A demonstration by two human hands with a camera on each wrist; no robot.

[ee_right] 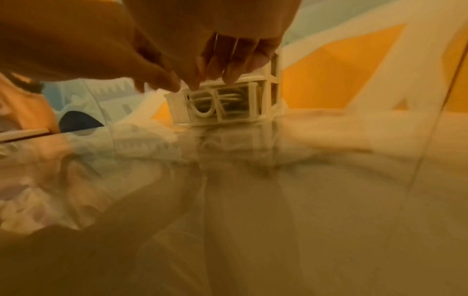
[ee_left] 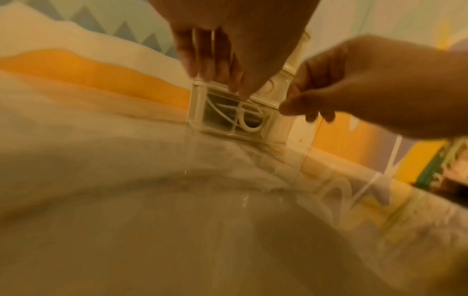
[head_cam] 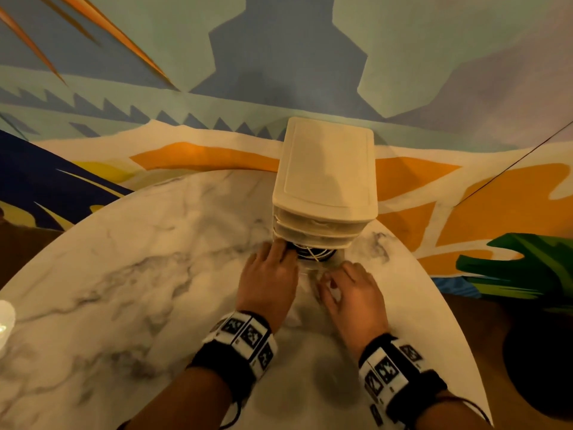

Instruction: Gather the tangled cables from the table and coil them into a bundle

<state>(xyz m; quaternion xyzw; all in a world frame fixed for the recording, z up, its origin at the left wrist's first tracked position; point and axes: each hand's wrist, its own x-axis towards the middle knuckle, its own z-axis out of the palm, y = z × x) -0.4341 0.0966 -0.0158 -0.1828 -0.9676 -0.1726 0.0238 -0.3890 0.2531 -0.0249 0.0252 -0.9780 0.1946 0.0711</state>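
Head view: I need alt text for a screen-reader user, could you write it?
Two bare hands reach to the bottom drawer of a small cream plastic drawer unit on a white marble table; the drawer holds white cables. The left hand touches the drawer's left edge and the right hand is at its front, both blurred. A colourful painted wall stands behind.

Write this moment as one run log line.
left hand: at bottom drawer | right hand: beside | white cables: inside drawer | marble table

The desk (head_cam: 130, 274) is white marble with grey veins. The drawer box (head_cam: 325, 169) is cream; the cables (head_cam: 313, 252) inside are white and black.
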